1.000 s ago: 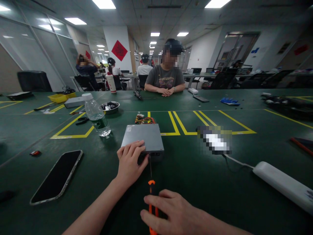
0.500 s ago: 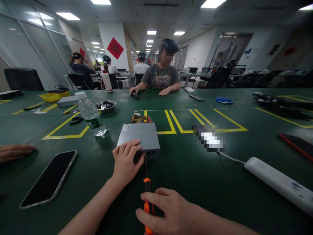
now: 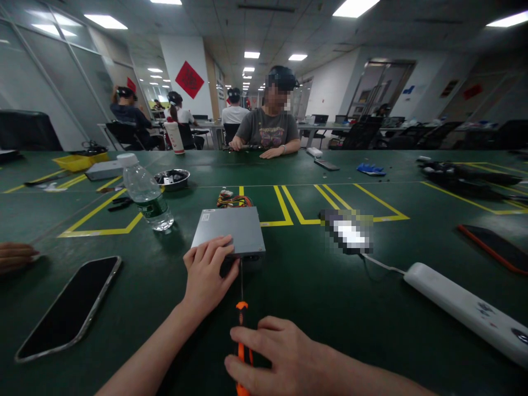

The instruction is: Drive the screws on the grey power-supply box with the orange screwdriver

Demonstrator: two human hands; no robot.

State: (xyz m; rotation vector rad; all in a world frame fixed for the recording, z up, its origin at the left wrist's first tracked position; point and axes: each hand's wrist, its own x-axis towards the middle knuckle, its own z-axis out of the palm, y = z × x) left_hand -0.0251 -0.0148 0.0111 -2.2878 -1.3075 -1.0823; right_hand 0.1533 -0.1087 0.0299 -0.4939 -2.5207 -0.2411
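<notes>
A grey metal computer power supply (image 3: 231, 225) lies on the green table before me, its bundle of coloured cables (image 3: 233, 199) at the far side. My left hand (image 3: 209, 270) grips its near left corner, fingers on the top and thumb against the front face. In my right hand (image 3: 276, 352) is an orange and black screwdriver (image 3: 241, 319), held along its handle. The long thin shaft points away from me, and its tip meets the near face of the power supply beside my left thumb. Whatever the tip touches is too small to make out.
Left of the power supply stand a water bottle (image 3: 150, 198) and a metal bowl (image 3: 173, 177); a phone (image 3: 70, 308) lies nearer. A white power strip (image 3: 462, 308) and a lit, blurred device (image 3: 348, 234) are at right. A co-worker (image 3: 270, 126) sits opposite; another person's hand (image 3: 16, 257) rests far left.
My view has turned slightly right, so things sit further left. Both my hands keep their holds. The co-worker opposite has moved the dark object and their hand; the hand at far left has drawn in.
</notes>
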